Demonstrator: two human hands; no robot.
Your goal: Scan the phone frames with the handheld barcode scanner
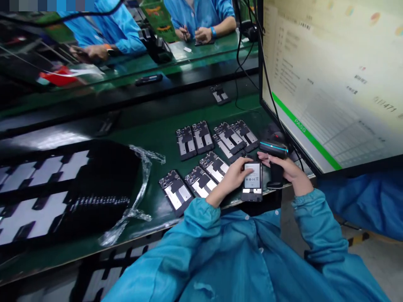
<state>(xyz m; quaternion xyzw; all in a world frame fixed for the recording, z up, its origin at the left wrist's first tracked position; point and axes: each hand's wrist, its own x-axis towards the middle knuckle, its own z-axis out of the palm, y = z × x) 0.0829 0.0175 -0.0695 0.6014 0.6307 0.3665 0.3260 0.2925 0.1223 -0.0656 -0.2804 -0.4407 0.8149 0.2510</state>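
My left hand [236,174] holds a phone body with a labelled battery [252,176] by its upper left part, at the table's front edge. Just to its right, my right hand [283,165] reaches around the black barcode scanner [276,167], thumb and fingers extended past the phone's upper right corner. A blue light strip glows across the scanner's head. Several opened phone bodies without a label lie left of and beyond my hands, among them one at the near left [176,191] and a pair farther back [202,136].
A large monitor [333,84] showing a green PASS bar stands at the right, with cables hanging beside it. Black trays [103,184] with phone parts and crumpled clear plastic [143,180] lie left. Two people in blue work across the bench.
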